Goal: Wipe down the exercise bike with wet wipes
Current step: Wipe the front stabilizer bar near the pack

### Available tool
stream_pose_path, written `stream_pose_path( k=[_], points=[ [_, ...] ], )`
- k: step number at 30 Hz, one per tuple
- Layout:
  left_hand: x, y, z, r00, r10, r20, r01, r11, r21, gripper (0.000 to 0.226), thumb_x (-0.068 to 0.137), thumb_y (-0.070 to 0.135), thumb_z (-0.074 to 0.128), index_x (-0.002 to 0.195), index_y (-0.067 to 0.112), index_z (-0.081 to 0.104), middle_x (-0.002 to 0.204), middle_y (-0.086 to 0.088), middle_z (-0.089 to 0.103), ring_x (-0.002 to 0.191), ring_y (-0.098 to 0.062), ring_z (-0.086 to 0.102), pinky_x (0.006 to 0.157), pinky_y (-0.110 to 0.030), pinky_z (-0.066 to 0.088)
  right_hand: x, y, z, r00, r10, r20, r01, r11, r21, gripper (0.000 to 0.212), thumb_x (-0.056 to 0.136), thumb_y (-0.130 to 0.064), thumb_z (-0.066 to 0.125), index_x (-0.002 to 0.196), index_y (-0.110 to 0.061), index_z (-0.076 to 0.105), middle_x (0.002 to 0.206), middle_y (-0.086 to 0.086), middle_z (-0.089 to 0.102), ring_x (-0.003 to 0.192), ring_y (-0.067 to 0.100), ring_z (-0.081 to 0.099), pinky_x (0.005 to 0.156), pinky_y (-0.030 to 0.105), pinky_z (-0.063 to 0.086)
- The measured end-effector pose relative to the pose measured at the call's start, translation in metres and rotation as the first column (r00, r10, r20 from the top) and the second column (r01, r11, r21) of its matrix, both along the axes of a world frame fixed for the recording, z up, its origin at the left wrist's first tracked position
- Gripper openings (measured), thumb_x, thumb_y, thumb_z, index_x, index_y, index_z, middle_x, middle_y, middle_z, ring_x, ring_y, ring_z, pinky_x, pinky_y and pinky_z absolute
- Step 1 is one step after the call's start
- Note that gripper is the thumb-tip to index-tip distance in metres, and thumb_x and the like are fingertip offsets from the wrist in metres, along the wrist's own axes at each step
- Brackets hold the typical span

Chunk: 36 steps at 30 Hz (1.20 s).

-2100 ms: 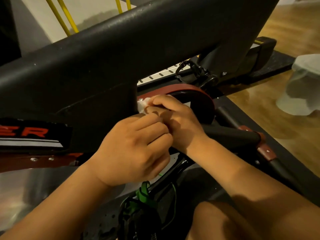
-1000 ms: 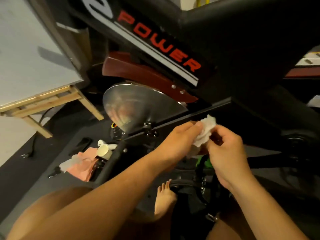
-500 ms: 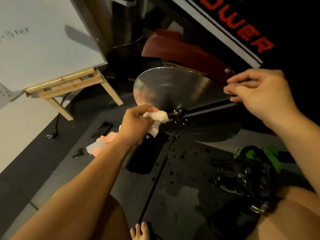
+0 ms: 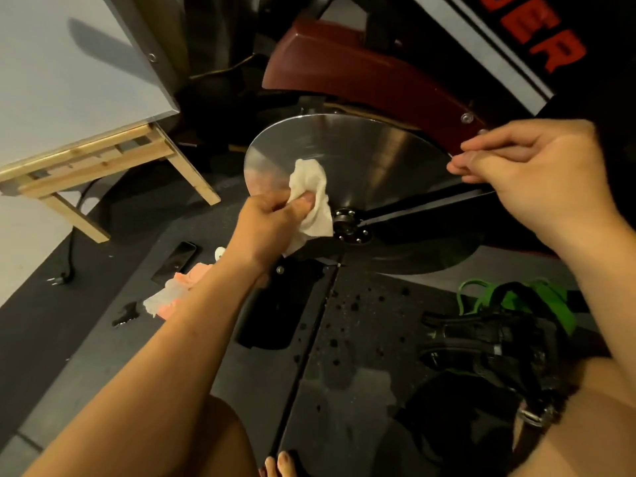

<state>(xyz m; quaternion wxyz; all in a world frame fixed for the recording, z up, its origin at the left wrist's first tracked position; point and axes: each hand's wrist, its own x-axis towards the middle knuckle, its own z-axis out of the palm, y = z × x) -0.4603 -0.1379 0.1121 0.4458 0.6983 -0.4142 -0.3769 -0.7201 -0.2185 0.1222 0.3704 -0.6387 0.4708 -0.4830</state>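
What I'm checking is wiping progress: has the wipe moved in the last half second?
Yes. The wipe in the left hand rose from beside the hub onto the disc.

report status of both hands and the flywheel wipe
Left hand grips wet wipe, pressed on steel flywheel. Right hand loosely curled at flywheel rim, contact unclear. Hub and black frame bar just right of the wipe.

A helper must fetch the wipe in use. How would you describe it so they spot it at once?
Find the exercise bike's shiny flywheel. Before its lower left part, beside the hub, a crumpled white wipe sits in the grip of the left hand. The other rags lie on the floor mat; this one is held up.
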Motion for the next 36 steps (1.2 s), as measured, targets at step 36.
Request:
stream_pose_path(
  k=[36],
  points=[
    [-0.061,-0.011,0.016,0.797,-0.602,-0.047,0.598,0.798,-0.080,0.027,0.076,0.032,0.074,0.065,0.007,0.071,0.061,-0.012,0.062,0.056,-0.018,0.052,0.055,-0.017,0.040,-0.019,0.063,0.004,0.671,-0.091,0.736,-0.496,0.683,0.536,0.033,0.089,-0.035,0.054,0.103,-0.010,0.071,0.098,0.011,0.073,0.082,0.019,0.073,0.064,0.028,0.059]
  ],
)
